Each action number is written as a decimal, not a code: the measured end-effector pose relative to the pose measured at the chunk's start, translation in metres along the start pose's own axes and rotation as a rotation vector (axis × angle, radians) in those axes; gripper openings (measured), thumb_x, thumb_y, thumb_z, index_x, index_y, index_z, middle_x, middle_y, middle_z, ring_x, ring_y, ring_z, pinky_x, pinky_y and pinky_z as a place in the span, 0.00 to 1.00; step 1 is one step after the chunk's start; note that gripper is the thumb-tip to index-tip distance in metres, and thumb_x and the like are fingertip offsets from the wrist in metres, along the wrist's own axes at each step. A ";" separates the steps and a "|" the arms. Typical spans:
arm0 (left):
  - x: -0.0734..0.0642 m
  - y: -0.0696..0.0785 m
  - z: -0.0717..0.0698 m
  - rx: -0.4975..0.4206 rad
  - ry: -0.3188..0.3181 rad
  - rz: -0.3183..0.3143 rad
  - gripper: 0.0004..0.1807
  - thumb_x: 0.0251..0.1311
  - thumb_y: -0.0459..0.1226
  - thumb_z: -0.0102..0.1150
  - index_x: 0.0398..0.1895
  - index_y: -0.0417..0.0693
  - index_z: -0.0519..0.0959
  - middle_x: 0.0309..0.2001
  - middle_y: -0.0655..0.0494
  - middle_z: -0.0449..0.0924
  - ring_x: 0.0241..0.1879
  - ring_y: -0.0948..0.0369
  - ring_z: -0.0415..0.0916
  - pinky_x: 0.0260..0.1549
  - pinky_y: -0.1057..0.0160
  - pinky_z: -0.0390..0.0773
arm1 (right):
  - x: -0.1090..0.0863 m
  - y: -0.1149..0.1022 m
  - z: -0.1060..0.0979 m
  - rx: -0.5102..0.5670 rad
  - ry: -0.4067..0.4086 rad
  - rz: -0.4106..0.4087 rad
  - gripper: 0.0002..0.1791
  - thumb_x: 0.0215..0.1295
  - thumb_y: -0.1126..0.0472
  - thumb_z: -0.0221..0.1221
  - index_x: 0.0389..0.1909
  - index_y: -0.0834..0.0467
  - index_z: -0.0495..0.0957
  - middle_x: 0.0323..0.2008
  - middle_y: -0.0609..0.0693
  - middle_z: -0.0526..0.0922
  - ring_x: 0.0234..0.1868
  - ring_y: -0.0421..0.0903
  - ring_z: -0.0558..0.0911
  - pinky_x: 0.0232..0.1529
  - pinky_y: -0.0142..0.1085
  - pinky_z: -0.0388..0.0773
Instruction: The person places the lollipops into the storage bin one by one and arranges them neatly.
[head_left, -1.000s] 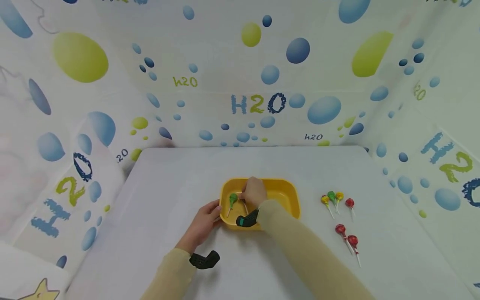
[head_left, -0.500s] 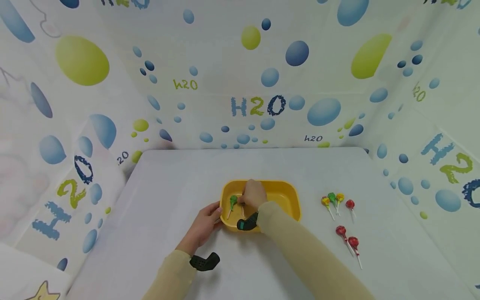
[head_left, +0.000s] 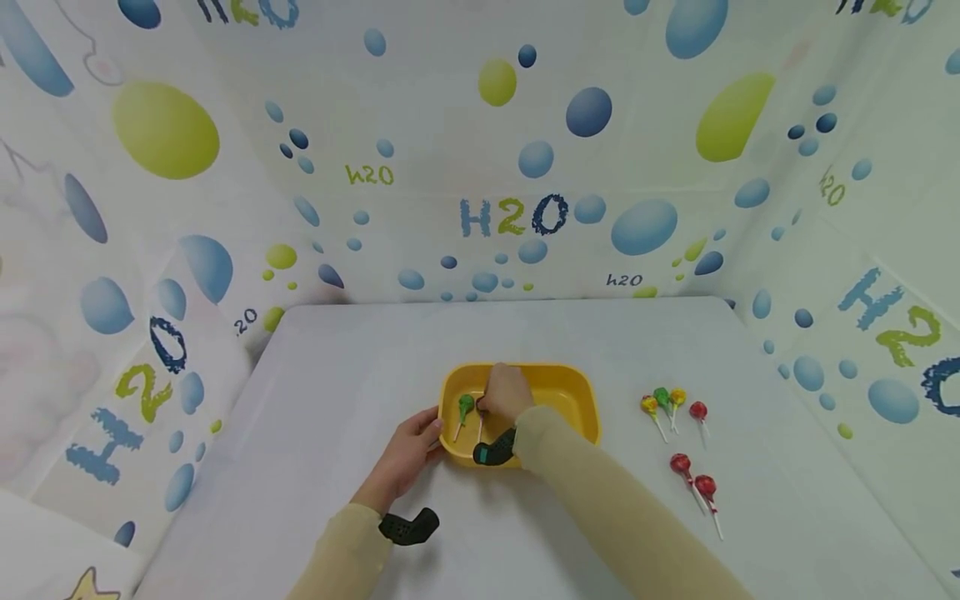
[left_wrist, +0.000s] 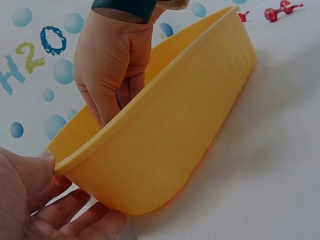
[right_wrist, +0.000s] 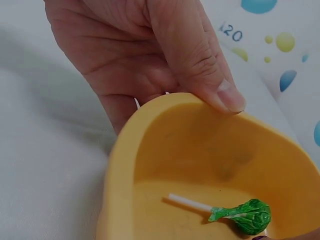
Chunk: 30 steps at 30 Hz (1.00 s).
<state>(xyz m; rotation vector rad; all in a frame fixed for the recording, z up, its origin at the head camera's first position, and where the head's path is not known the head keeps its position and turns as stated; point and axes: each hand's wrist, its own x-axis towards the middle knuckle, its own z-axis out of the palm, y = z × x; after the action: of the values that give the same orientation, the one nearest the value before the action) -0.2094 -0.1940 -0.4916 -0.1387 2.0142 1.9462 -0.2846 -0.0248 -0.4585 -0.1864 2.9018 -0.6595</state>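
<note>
My left hand (head_left: 408,446) holds the left end of a yellow plastic tray (left_wrist: 165,145), thumb over the rim and fingers against the outside. Inside, at the left, lies a green-wrapped lollipop (right_wrist: 245,216), its white stick toward me. Just right of it, my right hand (head_left: 508,393) reaches down into the tray and pinches a second lollipop by its dark-wrapped head; its white stick (head_left: 480,429) lies nearly parallel to the first. The fingers hide most of that head. In the left wrist view the right hand (left_wrist: 117,65) dips behind the tray wall.
Right of the tray, on the white table (head_left: 337,358), lie several lollipops: a yellow one (head_left: 648,405), a green one (head_left: 662,397), another yellow one (head_left: 678,396) and a red one (head_left: 698,410). Two more red lollipops (head_left: 681,463) lie nearer me. A patterned cloth (head_left: 420,100) hangs behind.
My right fingers have shifted slightly inside the tray, and the second lollipop's stick has swung from slanting to nearly parallel with the green one's. The left hand stays on the tray.
</note>
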 end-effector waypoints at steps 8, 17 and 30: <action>0.001 -0.001 -0.001 -0.013 -0.014 0.002 0.25 0.74 0.37 0.40 0.71 0.38 0.57 0.67 0.39 0.61 0.62 0.46 0.67 0.56 0.51 0.74 | -0.003 0.002 0.000 0.057 -0.008 0.009 0.13 0.50 0.60 0.72 0.13 0.60 0.81 0.09 0.45 0.75 0.17 0.42 0.72 0.21 0.29 0.70; 0.002 -0.001 -0.001 -0.025 -0.025 0.014 0.25 0.74 0.36 0.40 0.71 0.37 0.57 0.66 0.38 0.63 0.62 0.46 0.67 0.54 0.53 0.76 | -0.004 0.001 -0.002 0.083 -0.013 0.036 0.13 0.51 0.59 0.71 0.15 0.60 0.81 0.11 0.46 0.74 0.18 0.42 0.71 0.19 0.29 0.67; 0.000 0.000 -0.001 -0.031 -0.028 0.012 0.26 0.74 0.37 0.40 0.71 0.37 0.56 0.68 0.38 0.60 0.63 0.46 0.65 0.54 0.52 0.75 | -0.005 0.007 -0.008 0.163 -0.012 0.044 0.13 0.51 0.60 0.71 0.16 0.63 0.81 0.10 0.46 0.70 0.16 0.42 0.66 0.17 0.30 0.62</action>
<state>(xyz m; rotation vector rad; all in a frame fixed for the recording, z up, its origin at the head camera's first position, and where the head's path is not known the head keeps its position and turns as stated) -0.2093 -0.1947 -0.4915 -0.1065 1.9726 1.9760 -0.2820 -0.0143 -0.4534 -0.1054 2.8145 -0.8795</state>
